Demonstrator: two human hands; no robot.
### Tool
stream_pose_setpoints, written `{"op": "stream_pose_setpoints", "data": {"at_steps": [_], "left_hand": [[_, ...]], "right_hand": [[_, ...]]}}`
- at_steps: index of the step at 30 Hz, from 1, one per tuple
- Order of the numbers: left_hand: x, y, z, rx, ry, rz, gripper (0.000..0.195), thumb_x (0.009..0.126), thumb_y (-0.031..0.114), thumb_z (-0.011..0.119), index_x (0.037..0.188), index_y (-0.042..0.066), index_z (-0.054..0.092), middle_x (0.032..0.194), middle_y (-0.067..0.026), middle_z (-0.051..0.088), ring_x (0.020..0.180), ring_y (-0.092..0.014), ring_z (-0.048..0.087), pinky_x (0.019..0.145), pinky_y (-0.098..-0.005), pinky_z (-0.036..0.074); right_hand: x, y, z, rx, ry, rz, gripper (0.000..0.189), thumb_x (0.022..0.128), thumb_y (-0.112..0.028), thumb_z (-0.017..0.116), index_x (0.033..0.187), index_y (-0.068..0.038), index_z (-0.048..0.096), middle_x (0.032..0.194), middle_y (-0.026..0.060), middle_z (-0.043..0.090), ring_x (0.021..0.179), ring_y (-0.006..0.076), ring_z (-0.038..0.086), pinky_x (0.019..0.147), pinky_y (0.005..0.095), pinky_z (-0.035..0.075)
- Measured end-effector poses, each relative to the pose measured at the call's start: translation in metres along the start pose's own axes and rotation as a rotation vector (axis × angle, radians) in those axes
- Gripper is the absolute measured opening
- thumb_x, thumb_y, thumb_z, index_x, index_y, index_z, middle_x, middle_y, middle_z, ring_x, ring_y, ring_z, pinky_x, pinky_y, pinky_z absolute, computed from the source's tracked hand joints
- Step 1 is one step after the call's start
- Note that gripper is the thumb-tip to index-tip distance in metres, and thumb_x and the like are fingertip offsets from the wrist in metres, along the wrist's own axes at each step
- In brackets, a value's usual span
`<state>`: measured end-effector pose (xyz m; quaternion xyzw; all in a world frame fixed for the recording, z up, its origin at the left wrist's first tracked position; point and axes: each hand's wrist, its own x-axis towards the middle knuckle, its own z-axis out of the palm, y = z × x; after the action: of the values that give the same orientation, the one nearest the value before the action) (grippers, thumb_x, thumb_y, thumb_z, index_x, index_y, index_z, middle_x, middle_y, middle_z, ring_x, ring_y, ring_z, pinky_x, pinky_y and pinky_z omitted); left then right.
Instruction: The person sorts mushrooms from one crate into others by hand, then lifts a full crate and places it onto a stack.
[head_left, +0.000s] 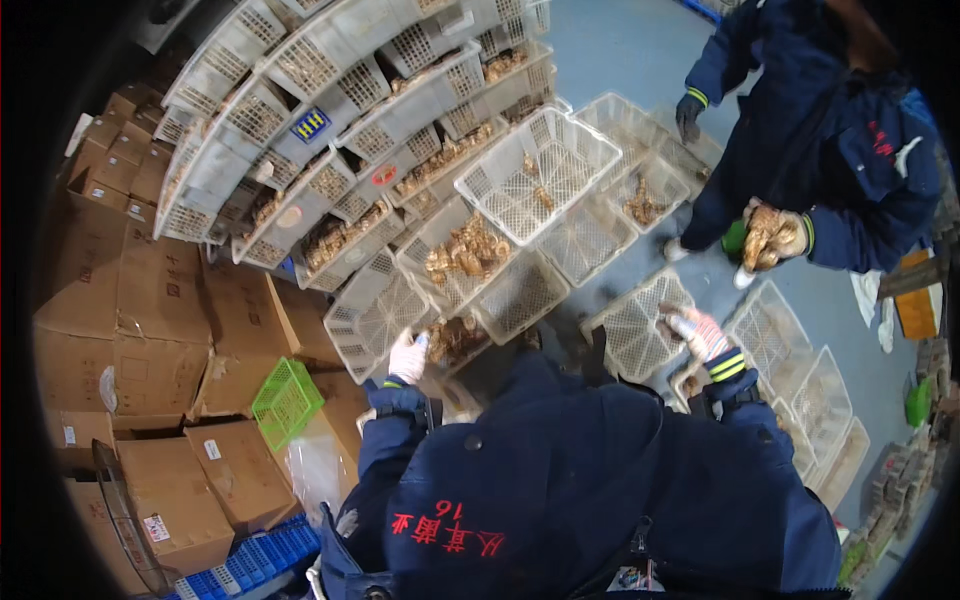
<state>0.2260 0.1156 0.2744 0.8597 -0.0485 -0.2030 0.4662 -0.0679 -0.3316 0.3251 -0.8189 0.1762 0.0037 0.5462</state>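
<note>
My left hand (407, 358), in a pale work glove, is at the rim of a plastic basket with brown mushroom clusters (456, 341) in it; whether it grips anything is unclear. My right hand (699, 332), in a striped glove, holds a brownish piece (673, 321), likely a mushroom, over a white mesh basket (637, 341). Ahead, a basket (450, 300) bears a heap of brown mushrooms (472, 251). A whiter basket (484, 178) behind it, raised on others, has a few small pieces (543, 198) inside.
Stacked crates of mushrooms (330, 180) rise at the upper left. Cardboard boxes (161, 300) and a green basket (287, 405) stand at the left. A co-worker (825, 150) at the upper right holds a mushroom cluster (765, 234). More baskets (772, 322) lie at the right.
</note>
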Motion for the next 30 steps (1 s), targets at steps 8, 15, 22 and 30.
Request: {"op": "stream_pose_setpoints", "data": {"at_steps": [8,15,22,30], "left_hand": [[-0.096,-0.083,-0.012,-0.253,0.072,-0.108,0.027,0.088,0.007,0.054,0.114,0.0,0.052,0.098,-0.0046,0.06,0.087,-0.012,0.053,0.078,-0.024,0.043],[-0.106,-0.085,-0.05,-0.18,0.232,-0.101,0.043,0.088,0.006,0.052,0.128,-0.001,0.038,0.118,-0.0126,0.05,0.1,-0.019,0.052,0.087,-0.0278,0.044],[-0.027,0.002,-0.064,0.067,0.239,0.119,0.06,0.085,0.021,0.058,0.133,-0.003,0.031,0.134,-0.0195,0.037,0.124,-0.028,0.037,0.102,-0.0351,0.031],[0.053,-0.009,-0.156,0.108,0.361,0.416,0.054,0.086,0.017,0.056,0.132,-0.001,0.034,0.132,-0.0171,0.04,0.122,-0.027,0.038,0.103,-0.0357,0.029]], "right_hand": [[-0.005,0.014,0.015,0.206,-0.161,0.274,0.035,0.09,-0.022,0.049,0.119,-0.002,0.053,0.094,0.0094,0.063,0.082,0.014,0.06,0.074,0.0263,0.047],[0.019,-0.02,0.038,0.33,-0.164,0.256,0.034,0.091,-0.015,0.049,0.12,0.002,0.05,0.097,0.0061,0.06,0.087,0.0123,0.056,0.078,0.0235,0.044],[0.062,0.002,0.037,-0.062,-0.157,0.137,0.035,0.09,-0.022,0.046,0.118,-0.003,0.054,0.096,0.0074,0.061,0.085,0.0154,0.058,0.075,0.0251,0.045],[0.139,-0.097,0.083,0.157,0.022,0.15,0.042,0.088,-0.028,0.049,0.121,-0.003,0.051,0.093,0.0061,0.065,0.084,0.0145,0.059,0.077,0.0257,0.044]]}}
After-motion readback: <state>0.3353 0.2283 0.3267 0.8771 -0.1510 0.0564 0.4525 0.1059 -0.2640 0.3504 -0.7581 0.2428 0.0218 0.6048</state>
